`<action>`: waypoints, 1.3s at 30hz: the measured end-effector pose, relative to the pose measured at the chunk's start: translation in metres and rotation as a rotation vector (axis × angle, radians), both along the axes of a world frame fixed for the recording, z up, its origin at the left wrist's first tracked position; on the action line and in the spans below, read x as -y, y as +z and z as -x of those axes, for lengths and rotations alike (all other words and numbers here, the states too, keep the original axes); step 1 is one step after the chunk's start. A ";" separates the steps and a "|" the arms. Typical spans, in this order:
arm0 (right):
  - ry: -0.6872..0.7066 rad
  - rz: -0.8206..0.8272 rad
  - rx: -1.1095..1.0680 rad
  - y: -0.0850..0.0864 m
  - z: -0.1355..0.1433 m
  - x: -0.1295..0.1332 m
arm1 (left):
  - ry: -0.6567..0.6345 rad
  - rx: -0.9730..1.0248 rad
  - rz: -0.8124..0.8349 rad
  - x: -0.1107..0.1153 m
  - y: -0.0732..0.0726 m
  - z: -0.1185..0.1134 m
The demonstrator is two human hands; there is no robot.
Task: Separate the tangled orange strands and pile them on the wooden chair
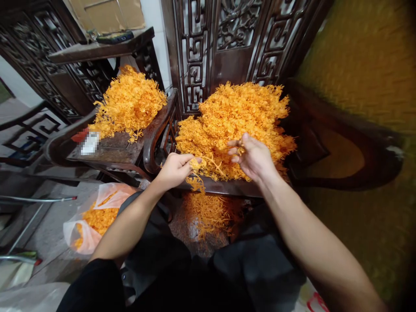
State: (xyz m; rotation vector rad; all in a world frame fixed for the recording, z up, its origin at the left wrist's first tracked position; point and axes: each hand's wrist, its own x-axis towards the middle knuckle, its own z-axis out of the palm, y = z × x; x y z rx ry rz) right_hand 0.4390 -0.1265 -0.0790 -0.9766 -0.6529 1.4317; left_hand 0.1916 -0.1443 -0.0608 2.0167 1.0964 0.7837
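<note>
A big heap of orange branching, curly pieces [243, 117], perhaps plastic, lies on the seat of a dark carved wooden chair. At the heap's front edge, my left hand [175, 170] pinches an orange curly sprig [196, 182] between thumb and fingers. Part of the sprig hangs below the hand, and a thin strand stretches out to the right. My right hand [256, 159] is in front of the heap, palm turned inward, its curled fingers around a small orange piece [241, 150]. Below the seat edge, between my knees, is another orange pile [208, 214].
A second orange heap [131, 104] rests on the chair to the left, beside a blurred-out white item [90, 143]. On the floor stands a plastic bag [100, 193] with orange pieces inside. A dark device [115, 37] lies on the small wooden table [97, 51]. The chair's curved armrest [386, 151] juts out right.
</note>
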 end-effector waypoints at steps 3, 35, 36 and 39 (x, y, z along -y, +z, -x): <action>0.203 0.000 0.010 -0.003 0.012 0.012 | 0.001 -0.008 -0.018 0.000 0.000 -0.001; 0.219 -0.579 0.819 0.019 0.003 0.035 | -0.026 -0.115 0.233 -0.008 -0.011 -0.048; 0.291 -0.608 0.895 0.020 0.003 0.033 | -0.043 -0.128 0.224 -0.009 -0.012 -0.050; 0.196 -0.524 0.830 0.023 -0.014 0.019 | -0.100 -0.091 0.319 -0.013 -0.014 -0.051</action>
